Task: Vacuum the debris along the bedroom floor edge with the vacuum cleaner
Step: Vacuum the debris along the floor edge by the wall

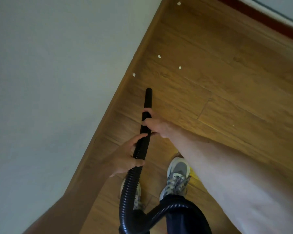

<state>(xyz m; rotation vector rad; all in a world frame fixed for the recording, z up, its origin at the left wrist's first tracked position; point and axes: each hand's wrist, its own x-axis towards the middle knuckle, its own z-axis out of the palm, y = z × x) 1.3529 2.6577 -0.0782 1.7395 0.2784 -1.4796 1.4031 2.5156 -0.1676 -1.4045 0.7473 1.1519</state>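
Debris here means four small pale paper scraps on the brown wood-plank floor [227, 78], all lying beyond the open tip of the rigid black plastic vacuum tube [147, 105]. The nearest scrap [134, 74] sits just beside the brown wooden skirting board [122, 85] at the foot of the grey-white wall [49, 65], a little far and left of the tip. Two more, one scrap [159, 56] and another [180, 68], lie farther out and slightly right; the last scrap [179, 3] is well apart, far up along the edge.

The tube's long axis runs from near to far, almost parallel to the skirting, so its mouth already points toward the first scrap; I judge that a short push forward with a slight lean left would bring the two together.

The right hand [152, 122] is the farther one, closed round the rigid tube, fingers wrapped over it. The left hand [125, 157] is nearer the body, closed round the ribbed black flexible hose [130, 186] just where it joins the tube. The hose loops down past two grey laced trainers [177, 176]. The right hand is nearer the debris and looks best placed to steer the tip. The tip appears to hover just off the floor, though contact cannot be told.
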